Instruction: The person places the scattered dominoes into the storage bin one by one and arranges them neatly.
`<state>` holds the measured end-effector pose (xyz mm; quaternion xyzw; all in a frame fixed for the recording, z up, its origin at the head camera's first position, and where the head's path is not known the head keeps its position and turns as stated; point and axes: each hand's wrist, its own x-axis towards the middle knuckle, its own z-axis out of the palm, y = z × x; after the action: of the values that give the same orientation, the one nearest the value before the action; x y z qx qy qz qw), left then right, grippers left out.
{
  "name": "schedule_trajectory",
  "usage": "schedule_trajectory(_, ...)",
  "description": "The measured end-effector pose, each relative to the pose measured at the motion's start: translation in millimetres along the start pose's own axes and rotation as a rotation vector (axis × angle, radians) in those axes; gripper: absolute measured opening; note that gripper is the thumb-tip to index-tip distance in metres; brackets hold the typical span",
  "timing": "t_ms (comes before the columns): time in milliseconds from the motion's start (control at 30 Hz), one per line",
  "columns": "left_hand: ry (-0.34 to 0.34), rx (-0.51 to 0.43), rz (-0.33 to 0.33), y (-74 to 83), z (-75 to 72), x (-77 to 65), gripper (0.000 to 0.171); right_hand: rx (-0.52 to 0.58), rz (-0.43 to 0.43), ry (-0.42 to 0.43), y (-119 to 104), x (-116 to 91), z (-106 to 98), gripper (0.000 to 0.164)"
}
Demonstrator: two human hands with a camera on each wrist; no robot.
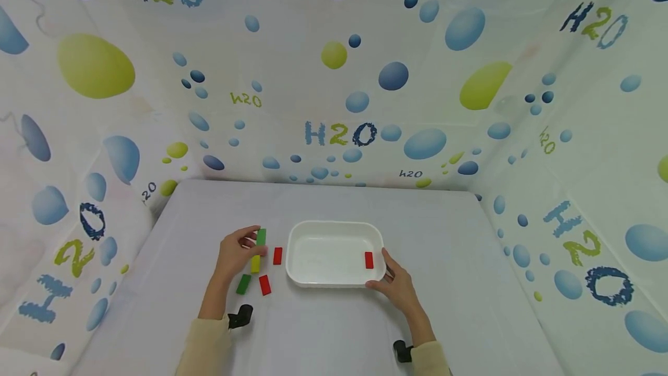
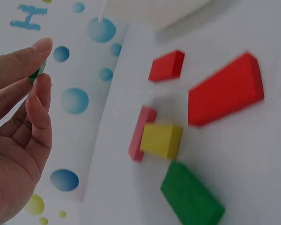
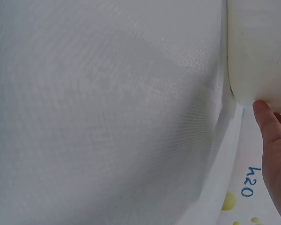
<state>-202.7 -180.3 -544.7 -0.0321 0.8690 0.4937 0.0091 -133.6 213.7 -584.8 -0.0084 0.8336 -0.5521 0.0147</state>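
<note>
My left hand [image 1: 237,253] pinches a green block [image 1: 261,237] between thumb and fingers; in the left wrist view only a sliver of it shows. Just below it in the head view is a yellow block [image 1: 255,264]. In the left wrist view a pinkish-red block [image 2: 143,133] lies against the yellow one. My right hand [image 1: 398,284] grips the right end of a white tray [image 1: 334,283], thumb at the front edge and fingers at the side. Inside the tray, toward its right end, lies a red block [image 1: 369,260].
Left of the tray lies one red block [image 1: 278,256]. Nearer the front are another red block [image 1: 265,284] and a second green block [image 1: 243,284]. Patterned sheets [image 1: 334,97] rise behind and beside the white table [image 1: 334,335]. Black wrist cameras sit at both sleeves.
</note>
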Motion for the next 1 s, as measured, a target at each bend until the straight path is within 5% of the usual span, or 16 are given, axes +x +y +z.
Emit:
schedule_trajectory(267,-0.033,-0.038,0.106,18.2,27.7,7.5,0.054,0.017,0.002,0.002,-2.6,-1.3,0.2,0.1)
schedule_trajectory(633,-0.087,-0.066,0.166,46.4,71.9,8.1,0.053,0.001,0.004,0.009,-3.4,-1.8,0.0,0.1)
schedule_trajectory(1000,-0.152,-0.074,0.219,58.4,110.7,8.4,0.049,-0.006,0.017,0.012,-2.1,-1.0,0.5,0.102)
